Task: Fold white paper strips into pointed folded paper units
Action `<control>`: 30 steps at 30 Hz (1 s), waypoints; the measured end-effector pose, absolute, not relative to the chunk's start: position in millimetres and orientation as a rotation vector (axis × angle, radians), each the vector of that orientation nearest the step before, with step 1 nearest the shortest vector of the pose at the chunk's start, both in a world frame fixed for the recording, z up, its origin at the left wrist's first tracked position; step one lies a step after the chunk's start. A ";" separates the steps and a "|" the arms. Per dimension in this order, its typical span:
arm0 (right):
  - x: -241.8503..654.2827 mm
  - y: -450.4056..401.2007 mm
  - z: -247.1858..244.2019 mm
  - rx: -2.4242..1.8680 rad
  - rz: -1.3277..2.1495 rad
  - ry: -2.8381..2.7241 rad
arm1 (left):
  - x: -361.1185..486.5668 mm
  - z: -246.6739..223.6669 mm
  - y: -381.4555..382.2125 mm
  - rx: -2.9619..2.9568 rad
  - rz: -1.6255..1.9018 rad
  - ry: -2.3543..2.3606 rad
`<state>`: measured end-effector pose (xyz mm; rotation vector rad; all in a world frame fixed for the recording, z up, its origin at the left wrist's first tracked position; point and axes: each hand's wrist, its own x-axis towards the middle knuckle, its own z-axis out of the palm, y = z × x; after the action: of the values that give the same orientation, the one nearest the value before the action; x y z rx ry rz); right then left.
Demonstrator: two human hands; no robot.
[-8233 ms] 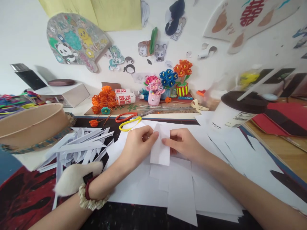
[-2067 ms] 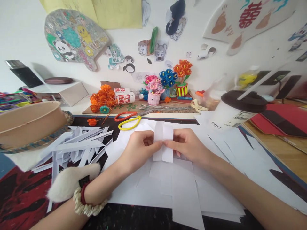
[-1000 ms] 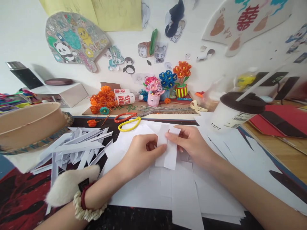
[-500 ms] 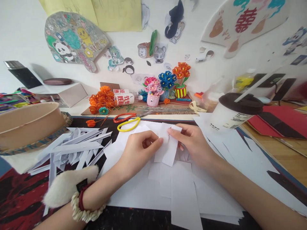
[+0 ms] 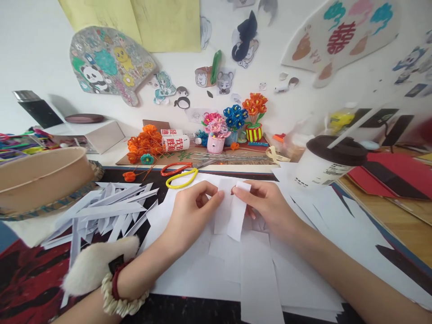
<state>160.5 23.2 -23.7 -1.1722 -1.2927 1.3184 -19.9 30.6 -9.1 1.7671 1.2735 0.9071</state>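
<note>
Between thumb and fingers, my left hand (image 5: 194,211) pinches a white paper piece (image 5: 222,220). My right hand (image 5: 268,200) pinches a narrower paper strip (image 5: 237,220) just beside it, its top end curled toward me. A gap shows between the two papers near the top; whether they join lower down I cannot tell. Both are held above a pile of white paper sheets (image 5: 189,265). One long cut piece (image 5: 261,279) lies on the pile's near side. Scissors (image 5: 182,177) with one orange and one yellow handle lie beyond my left hand.
Folded paper strips (image 5: 111,207) are heaped at left, beside a round tan container (image 5: 40,180) and a white fuzzy object (image 5: 97,265) near my left wrist. A lidded cup with straw (image 5: 324,164) stands at right. Craft flowers (image 5: 216,130) line the back.
The held papers have shifted slightly left and now hang more upright. Both hands keep their pinch. The whole view has tilted up a little.
</note>
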 end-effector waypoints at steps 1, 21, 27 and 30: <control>160.7 23.3 -23.8 -1.182 1.306 -1.289 | -19.9 -8.8 30.5 1.764 0.918 1.280; 161.5 23.4 -23.4 -1.170 1.296 -1.394 | -21.0 -12.9 32.1 1.755 0.939 1.306; 160.8 22.1 -22.1 -1.146 1.297 -1.368 | -21.0 -10.4 32.2 1.779 0.940 1.350; 160.0 22.7 -22.5 -1.157 1.298 -1.371 | -21.0 -10.7 31.8 1.793 0.938 1.350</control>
<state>160.0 22.7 -22.5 -1.1568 -1.3714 1.2977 -21.0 31.8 -10.7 1.7931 1.3500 0.9381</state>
